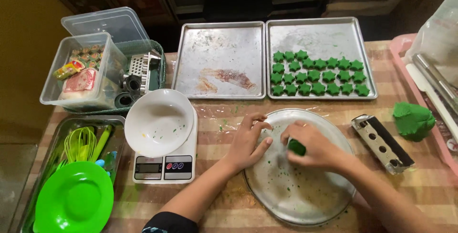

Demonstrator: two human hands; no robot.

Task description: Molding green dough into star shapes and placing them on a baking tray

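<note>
Landmark: round metal plate (305, 199), front centre of the striped table (229, 209).

Right hand (317, 149) lies over the plate's upper half, fingers curled shut around a small piece of green dough (296, 147); only a corner of it shows. Left hand (249, 142) rests on the plate's left rim, fingers loosely spread, nothing in its grasp. Green crumbs are scattered across the plate.

Done so far, judged from the layout: behind the plate, the right-hand baking tray (319, 35) carries three rows of green star-shaped pieces (317, 75) on its lower part; its upper part is bare metal. The left-hand baking tray (219, 47), behind and left of the plate, holds no pieces, only a brownish smear.

Left to do, judged: a sizeable green dough lump (413, 121) sits well right of the plate, unshaped. A perforated metal mould (381, 143) lies between lump and plate. Estimate: well under half complete.

Left of the plate: a white bowl (157, 123) on a kitchen scale (164, 168).
</note>
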